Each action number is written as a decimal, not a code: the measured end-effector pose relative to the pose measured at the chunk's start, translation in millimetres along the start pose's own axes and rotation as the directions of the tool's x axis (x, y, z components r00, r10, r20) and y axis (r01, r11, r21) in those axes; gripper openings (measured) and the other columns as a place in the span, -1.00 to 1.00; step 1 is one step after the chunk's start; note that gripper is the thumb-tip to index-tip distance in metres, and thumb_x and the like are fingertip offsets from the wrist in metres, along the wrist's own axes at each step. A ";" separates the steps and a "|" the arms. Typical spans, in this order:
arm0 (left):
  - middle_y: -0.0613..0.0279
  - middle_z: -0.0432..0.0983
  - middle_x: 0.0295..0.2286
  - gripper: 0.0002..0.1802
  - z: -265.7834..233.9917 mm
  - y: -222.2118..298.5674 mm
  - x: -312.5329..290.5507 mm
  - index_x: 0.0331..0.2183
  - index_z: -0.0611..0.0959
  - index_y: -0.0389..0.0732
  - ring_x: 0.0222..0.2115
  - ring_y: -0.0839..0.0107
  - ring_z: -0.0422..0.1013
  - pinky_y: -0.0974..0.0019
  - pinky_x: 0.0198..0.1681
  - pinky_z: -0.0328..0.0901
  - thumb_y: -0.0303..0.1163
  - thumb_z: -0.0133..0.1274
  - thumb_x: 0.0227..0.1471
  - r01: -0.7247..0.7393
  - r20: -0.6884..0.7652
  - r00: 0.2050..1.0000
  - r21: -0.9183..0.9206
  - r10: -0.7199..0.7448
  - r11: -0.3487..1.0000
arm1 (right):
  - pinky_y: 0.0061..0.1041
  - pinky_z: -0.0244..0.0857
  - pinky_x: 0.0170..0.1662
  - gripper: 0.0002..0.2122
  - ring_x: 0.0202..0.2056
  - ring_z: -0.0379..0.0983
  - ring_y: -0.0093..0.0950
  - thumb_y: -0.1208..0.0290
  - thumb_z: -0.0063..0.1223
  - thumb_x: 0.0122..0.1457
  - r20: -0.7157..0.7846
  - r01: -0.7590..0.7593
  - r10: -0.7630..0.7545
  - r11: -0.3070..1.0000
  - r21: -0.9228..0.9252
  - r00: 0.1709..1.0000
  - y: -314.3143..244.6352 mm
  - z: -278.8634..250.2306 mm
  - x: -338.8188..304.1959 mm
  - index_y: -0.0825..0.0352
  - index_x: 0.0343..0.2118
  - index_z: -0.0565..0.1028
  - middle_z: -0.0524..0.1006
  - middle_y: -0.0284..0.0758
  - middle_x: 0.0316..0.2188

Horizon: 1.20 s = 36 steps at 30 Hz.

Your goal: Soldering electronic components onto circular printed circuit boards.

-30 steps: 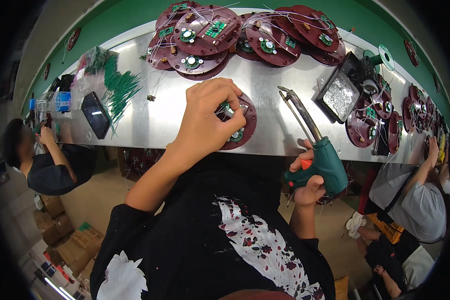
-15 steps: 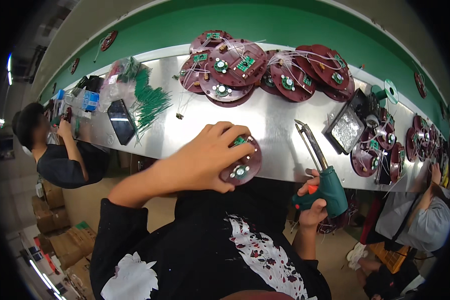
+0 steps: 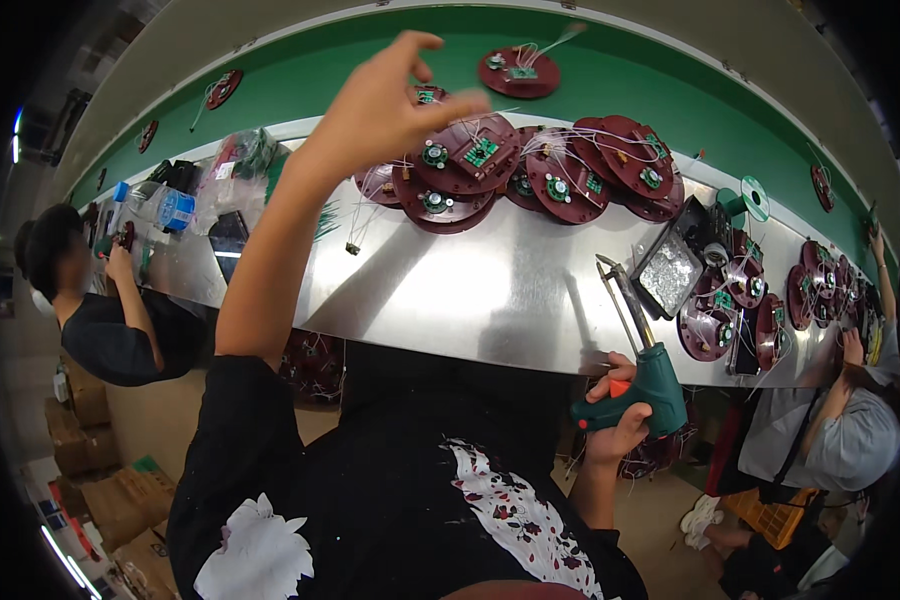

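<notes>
My left hand (image 3: 390, 100) is raised over the far side of the bench, fingers apart and slightly blurred, with nothing in it. To its right, apart from it, a maroon disc (image 3: 542, 80) with a green circuit board and white wires lies on the green belt (image 3: 630, 75). Beneath and beside that hand is a pile of similar maroon discs (image 3: 457, 180); my forearm hides part of the bench. At the near edge my right hand (image 3: 620, 415) grips a dark green soldering gun (image 3: 660, 390) with a red trigger, its tip pointing up and away.
A second disc pile (image 3: 570, 190) adjoins the first. Right of it stand a black tray (image 3: 670, 265) of silvery material and a green wire spool (image 3: 755, 198). At left are a phone (image 3: 229, 240), a plastic bottle (image 3: 175, 207) and a co-worker (image 3: 110, 310); another person (image 3: 820, 430) sits at right.
My left hand has moved from the near edge up to the belt and let go of the maroon disc, which now lies there. My right hand still holds the soldering gun.
</notes>
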State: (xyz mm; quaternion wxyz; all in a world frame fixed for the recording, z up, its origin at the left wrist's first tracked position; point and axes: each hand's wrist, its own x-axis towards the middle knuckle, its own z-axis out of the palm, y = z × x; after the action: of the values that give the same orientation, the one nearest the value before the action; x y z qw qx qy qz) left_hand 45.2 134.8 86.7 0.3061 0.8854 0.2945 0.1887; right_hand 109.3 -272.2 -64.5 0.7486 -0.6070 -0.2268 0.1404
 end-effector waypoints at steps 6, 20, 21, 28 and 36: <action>-0.09 0.32 0.19 0.18 34.8 -29.7 -4.5 0.33 0.36 0.03 0.21 -0.08 0.27 -0.09 0.33 0.09 0.12 0.53 -0.29 -0.491 0.269 0.870 0.390 0.414 0.779 | -0.53 0.41 -0.33 -0.24 -0.38 0.47 -0.47 -0.33 -0.17 0.36 0.003 -0.006 0.005 1.000 0.012 1.000 1.1 -1.2 0.3 0.54 -0.03 0.41 0.49 -0.13 -0.27; -0.20 0.20 0.25 0.14 40.9 53.6 -164.3 0.26 0.46 0.01 0.25 -0.19 0.17 -0.16 0.29 0.10 0.12 0.55 -0.36 -0.405 0.421 0.846 0.110 0.326 0.908 | -0.17 0.27 0.21 -0.25 -0.40 0.44 -0.49 -0.32 -0.24 0.39 0.004 0.017 -0.017 0.999 -0.038 1.000 -10.5 5.9 5.2 0.53 -0.05 0.40 0.43 -0.26 -0.40; -0.23 0.21 0.23 0.11 51.1 48.9 -171.6 0.25 0.47 -0.02 0.22 -0.19 0.19 -0.15 0.26 0.12 0.12 0.54 -0.32 -0.382 0.445 0.848 0.132 0.290 0.915 | -0.13 0.24 0.24 -0.26 -0.41 0.43 -0.49 -0.31 -0.25 0.40 -0.005 0.018 -0.018 0.999 -0.036 1.000 -9.5 7.1 5.5 0.53 -0.05 0.40 0.43 -0.27 -0.41; -0.19 0.31 0.02 0.01 77.4 23.2 -185.2 0.18 0.51 -0.21 0.00 -0.08 0.27 0.01 0.05 0.17 0.17 0.45 -0.20 -0.219 0.215 0.963 0.269 0.163 0.938 | -0.08 0.19 0.29 -0.31 -0.48 0.39 -0.51 -0.27 -0.31 0.43 0.042 0.073 -0.071 0.997 -0.040 0.997 -5.0 5.8 4.8 0.49 -0.07 0.38 0.42 -0.28 -0.45; -0.06 0.44 -0.22 -0.14 57.9 14.0 -204.0 0.14 0.56 -0.29 -0.15 0.05 0.35 0.10 -0.08 0.21 0.13 0.33 -0.02 -0.090 0.172 0.984 0.290 0.041 0.953 | -0.09 0.19 0.29 -0.34 -0.50 0.40 -0.51 -0.24 -0.31 0.44 0.087 0.070 -0.065 0.996 -0.057 0.994 -9.9 16.4 6.4 0.48 -0.07 0.38 0.44 -0.29 -0.39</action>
State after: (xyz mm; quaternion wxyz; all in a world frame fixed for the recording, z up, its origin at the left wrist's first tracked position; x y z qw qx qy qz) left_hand -73.5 -29.1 21.5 0.1864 0.9431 0.2637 0.0788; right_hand 105.7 -257.4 -51.1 0.7240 -0.6148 -0.2827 0.1338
